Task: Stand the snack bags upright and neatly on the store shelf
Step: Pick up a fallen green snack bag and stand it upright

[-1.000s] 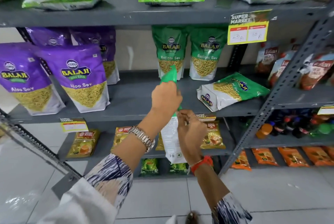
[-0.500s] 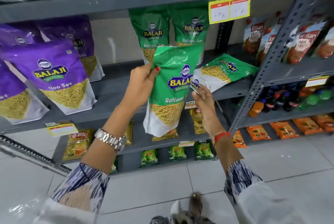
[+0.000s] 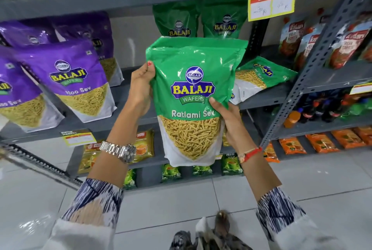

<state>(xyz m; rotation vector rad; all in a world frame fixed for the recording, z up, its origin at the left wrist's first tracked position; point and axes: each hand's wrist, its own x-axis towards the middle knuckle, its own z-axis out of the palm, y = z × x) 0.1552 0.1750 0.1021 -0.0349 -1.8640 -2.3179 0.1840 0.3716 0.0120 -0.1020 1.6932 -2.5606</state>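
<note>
Both hands grip green Ratlami Sev bag (image 3: 191, 92) upright, front facing cam: left hand (image 3: 141, 88) on left edge, right hand (image 3: 227, 120) on right side. Shelf (image 3: 271, 98) behind.

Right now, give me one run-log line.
left hand: grips green Ratlami Sev bag | right hand: grips it | bag: upright, off shelf | fallen green bag: lying flat

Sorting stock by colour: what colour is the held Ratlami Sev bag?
Green bag, white base; head view.
</note>
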